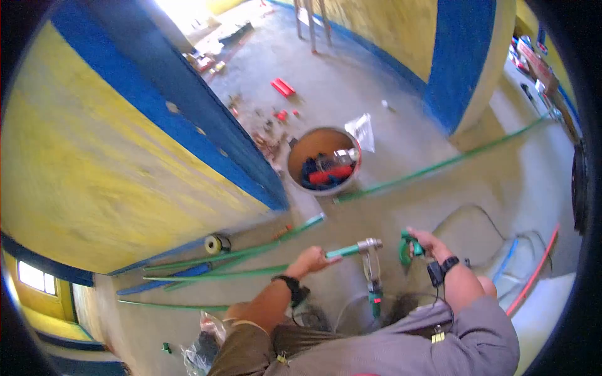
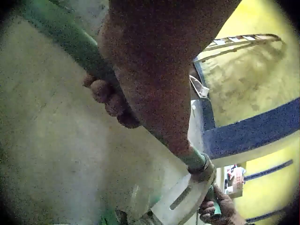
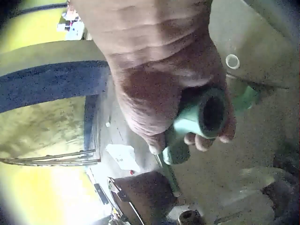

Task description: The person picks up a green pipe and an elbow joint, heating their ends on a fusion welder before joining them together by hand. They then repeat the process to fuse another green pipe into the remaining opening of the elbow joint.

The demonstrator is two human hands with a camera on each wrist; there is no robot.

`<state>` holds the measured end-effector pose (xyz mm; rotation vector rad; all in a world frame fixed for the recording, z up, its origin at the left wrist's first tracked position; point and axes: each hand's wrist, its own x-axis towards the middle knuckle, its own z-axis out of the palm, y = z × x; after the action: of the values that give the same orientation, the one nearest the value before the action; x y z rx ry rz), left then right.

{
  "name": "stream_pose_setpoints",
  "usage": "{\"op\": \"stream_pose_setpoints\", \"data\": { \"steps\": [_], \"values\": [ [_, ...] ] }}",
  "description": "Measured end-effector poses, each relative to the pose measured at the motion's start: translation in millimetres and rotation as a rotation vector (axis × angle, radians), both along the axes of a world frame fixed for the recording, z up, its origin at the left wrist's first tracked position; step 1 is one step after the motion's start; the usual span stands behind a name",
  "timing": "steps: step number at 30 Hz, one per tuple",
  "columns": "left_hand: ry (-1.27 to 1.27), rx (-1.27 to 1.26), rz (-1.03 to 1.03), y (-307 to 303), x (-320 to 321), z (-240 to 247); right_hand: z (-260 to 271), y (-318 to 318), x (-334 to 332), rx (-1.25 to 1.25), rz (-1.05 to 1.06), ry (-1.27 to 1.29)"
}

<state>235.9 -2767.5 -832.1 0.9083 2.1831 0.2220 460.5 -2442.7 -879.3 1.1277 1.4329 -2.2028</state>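
My left hand (image 1: 311, 260) grips a green plastic pipe (image 1: 345, 252), its fingers wrapped round it in the left wrist view. The far end of that pipe meets the metal head of a pipe welding iron (image 1: 371, 262). The iron stands upright between my knees with its green handle (image 1: 375, 302) downward. On the right, my right hand (image 1: 428, 243) holds a green pipe fitting (image 3: 194, 123), apart from the iron. One round open mouth of the fitting faces the camera in the right wrist view; my palm hides part of it.
A bucket (image 1: 321, 139) with bottles and a red object inside stands ahead. Long green pipes (image 1: 251, 254) lie to the left, another green pipe (image 1: 451, 161) to the right. A tape roll (image 1: 214, 244) sits near the left wall. A dark cable (image 1: 467, 210) curls on the floor at right.
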Motion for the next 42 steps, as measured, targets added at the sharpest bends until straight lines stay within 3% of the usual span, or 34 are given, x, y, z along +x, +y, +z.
{"op": "stream_pose_setpoints", "data": {
  "steps": [1, 2, 3, 4, 5, 8, 12, 13, 15, 18, 22, 24, 27, 28, 30, 33, 37, 42],
  "values": [
    [-0.004, -0.042, -0.01, 4, -9, -4, -6, 5, 3, 0.112, 0.083, -0.001],
    [-0.054, -0.11, -0.033, 11, -19, -15, 16, -14, -5, 0.388, 0.114, -0.028],
    [-0.055, -0.069, -0.041, 14, -26, -28, -8, -21, -5, 0.699, 0.206, -0.028],
    [-0.063, -0.13, -0.049, 21, -35, -42, 23, -45, -13, 1.016, 0.306, -0.026],
    [-0.122, -0.233, 0.004, 33, -42, -47, 37, -65, -16, 0.961, 0.272, 0.086],
    [-0.233, -0.148, 0.105, 40, -64, -94, 47, -123, -10, 0.868, 0.263, 0.453],
    [-0.331, -0.103, 0.132, 46, -71, -86, 19, -172, 15, 0.784, 0.704, 0.692],
    [-0.35, -0.098, 0.088, 45, -72, -90, 10, -181, 19, 0.78, 0.725, 0.682],
    [-0.402, -0.079, 0.052, 42, -77, -92, -7, -193, 14, 0.869, 0.899, 0.984],
    [-0.412, -0.11, 0.047, 40, -78, -94, -27, -204, 9, 0.824, 1.111, 0.978],
    [-0.347, -0.12, 0.04, 35, -73, -92, -59, -203, 23, 0.985, 1.174, 0.963],
    [-0.11, 0.186, -0.016, 24, -65, -99, -63, -206, 30, 0.978, 1.132, 0.94],
    [0.021, 0.248, -0.071, 17, -55, -82, -67, -206, 27, 1.034, 1.174, 0.97],
    [0.024, 0.246, -0.06, 12, -52, -78, -67, -205, 30, 1.029, 1.182, 0.979],
    [0.298, 0.139, -0.073, -2, -48, -77, -63, -200, 26, 1.035, 1.124, 0.994],
    [0.422, 0.107, -0.019, -23, -47, -103, -49, -187, 19, 1.036, 1.106, 0.934],
    [0.502, 0.165, -0.008, -27, -47, -112, -56, -188, 12, 1.035, 1.136, 1.049],
    [0.406, 0.177, -0.113, -40, -55, -110, -64, -195, 11, 1.124, 1.058, 1.126]
  ]
}}
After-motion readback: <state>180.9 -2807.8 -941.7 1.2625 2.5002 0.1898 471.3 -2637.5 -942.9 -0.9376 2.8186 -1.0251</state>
